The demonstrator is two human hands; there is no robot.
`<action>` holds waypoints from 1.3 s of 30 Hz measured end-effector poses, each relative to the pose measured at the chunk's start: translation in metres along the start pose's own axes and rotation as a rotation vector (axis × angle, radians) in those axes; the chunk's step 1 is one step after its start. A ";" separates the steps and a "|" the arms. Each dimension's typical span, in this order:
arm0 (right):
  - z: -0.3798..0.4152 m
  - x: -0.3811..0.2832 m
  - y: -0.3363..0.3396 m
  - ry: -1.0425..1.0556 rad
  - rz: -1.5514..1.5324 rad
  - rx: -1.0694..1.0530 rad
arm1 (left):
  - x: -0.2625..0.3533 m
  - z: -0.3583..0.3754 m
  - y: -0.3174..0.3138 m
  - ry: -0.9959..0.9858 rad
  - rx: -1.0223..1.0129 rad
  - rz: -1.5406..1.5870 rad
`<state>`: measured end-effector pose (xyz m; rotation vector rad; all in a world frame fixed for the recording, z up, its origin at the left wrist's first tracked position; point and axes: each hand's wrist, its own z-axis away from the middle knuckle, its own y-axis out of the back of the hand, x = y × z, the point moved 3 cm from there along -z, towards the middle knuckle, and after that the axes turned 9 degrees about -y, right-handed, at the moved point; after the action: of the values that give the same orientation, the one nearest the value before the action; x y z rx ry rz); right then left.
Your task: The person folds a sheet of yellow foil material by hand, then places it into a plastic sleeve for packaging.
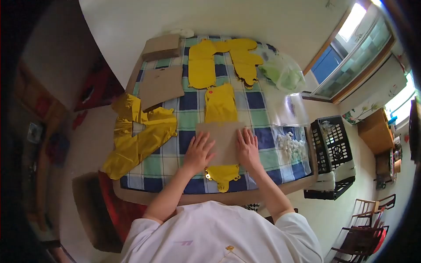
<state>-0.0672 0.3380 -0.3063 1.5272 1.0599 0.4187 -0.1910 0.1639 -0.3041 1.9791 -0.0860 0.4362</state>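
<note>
A square of brown cardboard (pixel 222 142) lies flat on top of a deflated gold foil balloon (pixel 221 105). The foil sticks out beyond the card at its far and near ends, with small tabs on the near end. My left hand (pixel 199 151) rests on the card's left side, fingers spread. On its right edge lies my right hand (pixel 248 147), fingers stretched out and flat. Neither hand grips anything. Left of them, a crumpled gold foil balloon (pixel 144 140) hangs partly over the table edge. Flat yellow foil shapes (pixel 201 63) are laid out at the far side.
Cardboard pieces (pixel 162 85) and a cardboard stack (pixel 161 47) sit at the back left of the checked tablecloth (pixel 188 103). A clear plastic bag (pixel 285 72) and small white pieces (pixel 290 144) are on the right. Beside the table stands a black crate (pixel 331 144).
</note>
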 end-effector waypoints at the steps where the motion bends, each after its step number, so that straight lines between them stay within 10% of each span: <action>1: -0.001 0.000 0.001 0.010 0.010 0.032 | 0.000 0.000 -0.001 -0.003 -0.006 -0.011; 20: -0.193 0.031 -0.049 -0.574 -0.586 -0.386 | -0.011 0.010 -0.014 -0.004 -0.057 -0.093; 26: -0.111 0.015 0.041 -0.043 -0.941 -0.145 | -0.005 0.006 -0.007 0.040 -0.102 -0.024; 29: -0.058 0.036 0.034 0.209 -0.611 -0.106 | -0.010 0.005 -0.010 0.035 -0.223 -0.142; 39: -0.077 -0.007 0.009 0.245 -0.424 -0.022 | -0.011 0.008 -0.009 0.043 -0.195 -0.075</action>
<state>-0.1257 0.3785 -0.2755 1.2075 1.5267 0.3222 -0.1966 0.1597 -0.3185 1.7746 -0.0258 0.4060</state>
